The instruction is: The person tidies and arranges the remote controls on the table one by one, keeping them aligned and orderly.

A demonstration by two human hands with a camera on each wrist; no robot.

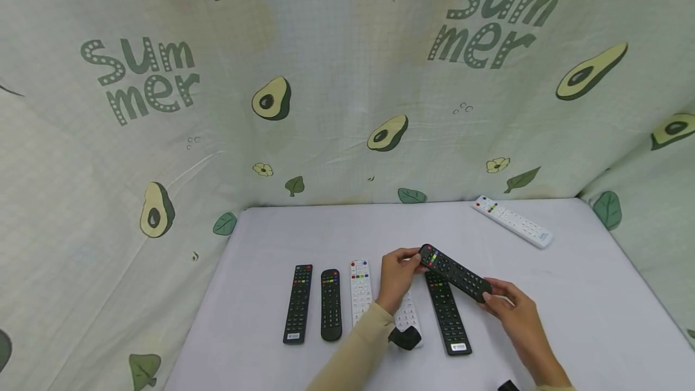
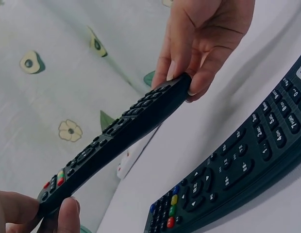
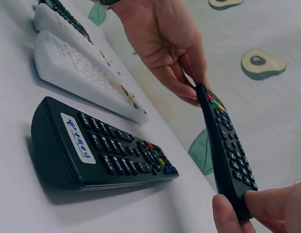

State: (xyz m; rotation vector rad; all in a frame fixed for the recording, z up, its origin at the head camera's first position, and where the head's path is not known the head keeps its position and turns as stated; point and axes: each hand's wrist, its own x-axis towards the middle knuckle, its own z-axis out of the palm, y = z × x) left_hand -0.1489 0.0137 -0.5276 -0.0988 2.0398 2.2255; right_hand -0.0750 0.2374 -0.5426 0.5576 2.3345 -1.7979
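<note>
A black remote control [image 1: 456, 273] with colored buttons is held above the table between both hands, tilted down to the right. My left hand [image 1: 397, 277] pinches its upper end, beside the red and yellow buttons. At the lower end, my right hand [image 1: 516, 312] grips it between thumb and fingers. Beneath it lies another black remote with a white label [image 1: 447, 315], its top partly covered in the head view. A white remote [image 1: 407, 315] rests to the left of that one, largely hidden by my left wrist and its black strap.
Left of my hands, a white remote [image 1: 361, 288], a rounded black remote [image 1: 330, 306] and a long black remote [image 1: 298, 303] lie in a row. Another white remote [image 1: 511, 221] lies slanted at the back right of the white table [image 1: 260, 240]. A printed curtain [image 1: 326, 155] stands behind.
</note>
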